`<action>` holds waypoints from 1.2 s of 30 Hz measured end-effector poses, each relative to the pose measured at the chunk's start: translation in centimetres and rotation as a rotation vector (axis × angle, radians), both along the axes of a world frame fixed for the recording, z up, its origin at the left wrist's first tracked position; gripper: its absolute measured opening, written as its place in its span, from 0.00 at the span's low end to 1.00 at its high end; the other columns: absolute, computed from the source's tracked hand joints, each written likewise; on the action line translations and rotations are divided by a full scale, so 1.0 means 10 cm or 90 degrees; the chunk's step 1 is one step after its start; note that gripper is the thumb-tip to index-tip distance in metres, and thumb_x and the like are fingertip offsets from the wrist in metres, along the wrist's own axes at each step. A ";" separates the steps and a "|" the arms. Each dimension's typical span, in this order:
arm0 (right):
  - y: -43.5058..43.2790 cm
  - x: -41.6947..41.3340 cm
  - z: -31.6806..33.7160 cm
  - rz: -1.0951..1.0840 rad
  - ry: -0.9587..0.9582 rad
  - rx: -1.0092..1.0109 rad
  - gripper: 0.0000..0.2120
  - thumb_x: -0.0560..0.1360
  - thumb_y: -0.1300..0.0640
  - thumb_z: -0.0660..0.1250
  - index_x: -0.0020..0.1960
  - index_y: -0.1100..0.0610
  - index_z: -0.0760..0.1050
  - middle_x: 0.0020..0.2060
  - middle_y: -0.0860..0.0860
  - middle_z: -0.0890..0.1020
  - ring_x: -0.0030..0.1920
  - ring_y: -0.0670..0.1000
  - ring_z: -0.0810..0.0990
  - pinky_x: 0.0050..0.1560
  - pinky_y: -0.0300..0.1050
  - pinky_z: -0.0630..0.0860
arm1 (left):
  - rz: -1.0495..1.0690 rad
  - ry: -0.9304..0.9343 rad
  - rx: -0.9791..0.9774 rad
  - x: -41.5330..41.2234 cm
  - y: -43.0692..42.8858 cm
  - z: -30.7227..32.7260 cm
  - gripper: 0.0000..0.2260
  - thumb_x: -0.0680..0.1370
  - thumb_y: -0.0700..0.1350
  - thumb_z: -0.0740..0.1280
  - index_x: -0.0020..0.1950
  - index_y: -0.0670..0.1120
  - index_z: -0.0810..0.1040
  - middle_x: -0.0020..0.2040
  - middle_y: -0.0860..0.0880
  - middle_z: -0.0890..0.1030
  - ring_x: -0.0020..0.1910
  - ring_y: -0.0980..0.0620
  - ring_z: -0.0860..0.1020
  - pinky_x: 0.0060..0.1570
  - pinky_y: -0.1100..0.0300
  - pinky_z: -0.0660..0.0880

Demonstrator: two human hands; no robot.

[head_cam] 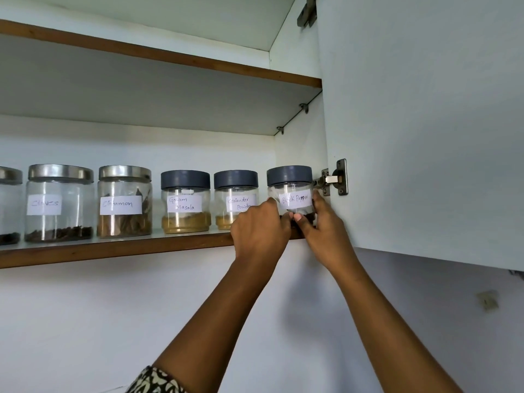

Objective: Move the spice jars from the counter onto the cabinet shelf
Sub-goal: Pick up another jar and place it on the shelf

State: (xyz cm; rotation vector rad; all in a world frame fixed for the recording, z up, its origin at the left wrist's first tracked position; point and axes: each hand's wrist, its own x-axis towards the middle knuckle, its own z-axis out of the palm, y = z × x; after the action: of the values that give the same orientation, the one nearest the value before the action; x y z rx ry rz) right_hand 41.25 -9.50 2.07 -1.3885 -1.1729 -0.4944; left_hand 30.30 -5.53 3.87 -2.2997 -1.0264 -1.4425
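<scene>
The Black Pepper jar point(289, 188), clear with a dark grey lid, stands at the right end of the cabinet shelf point(113, 248). My left hand point(259, 228) grips its lower left side and my right hand point(319, 222) its lower right side, hiding the jar's base. To its left in a row stand the Coriander Powder jar point(235, 194), the Garam Masala jar point(185, 202), the steel-lidded Cinnamon jar point(124, 202), the Cloves jar point(60, 202), and one more jar point(10, 208) cut off by the frame's left edge.
The open cabinet door point(425, 123) hangs just right of my right hand, with a metal hinge point(334, 178) close to the Black Pepper jar's lid. An upper shelf point(170, 58) runs above the jars. A plain wall lies below the cabinet.
</scene>
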 end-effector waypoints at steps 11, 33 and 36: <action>0.07 0.09 0.05 -0.159 -0.142 -0.151 0.30 0.81 0.53 0.56 0.77 0.62 0.48 0.69 0.59 0.69 0.67 0.58 0.70 0.62 0.48 0.69 | 0.106 0.017 0.036 0.10 0.02 -0.04 0.15 0.81 0.55 0.57 0.59 0.47 0.75 0.49 0.47 0.82 0.49 0.46 0.80 0.37 0.59 0.64; 0.04 0.02 0.17 -0.179 -0.075 -0.192 0.27 0.80 0.60 0.57 0.75 0.64 0.53 0.66 0.62 0.73 0.64 0.60 0.74 0.60 0.50 0.71 | 0.040 0.064 0.046 0.01 -0.06 -0.06 0.10 0.81 0.47 0.59 0.52 0.45 0.78 0.46 0.45 0.82 0.45 0.46 0.81 0.38 0.57 0.71; 0.00 -0.08 -0.08 -0.180 -0.109 -0.023 0.23 0.79 0.60 0.59 0.73 0.61 0.61 0.65 0.58 0.74 0.64 0.58 0.73 0.62 0.48 0.71 | -0.050 0.107 0.160 -0.21 -0.07 -0.32 0.12 0.80 0.47 0.57 0.55 0.49 0.79 0.47 0.48 0.83 0.44 0.48 0.81 0.40 0.56 0.75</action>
State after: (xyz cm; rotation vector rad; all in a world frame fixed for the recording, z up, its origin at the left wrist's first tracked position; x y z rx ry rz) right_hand 40.48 -9.53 1.30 -1.5776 -1.1309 -0.8089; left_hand 28.19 -6.27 0.63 -2.2519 -0.6742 -1.2965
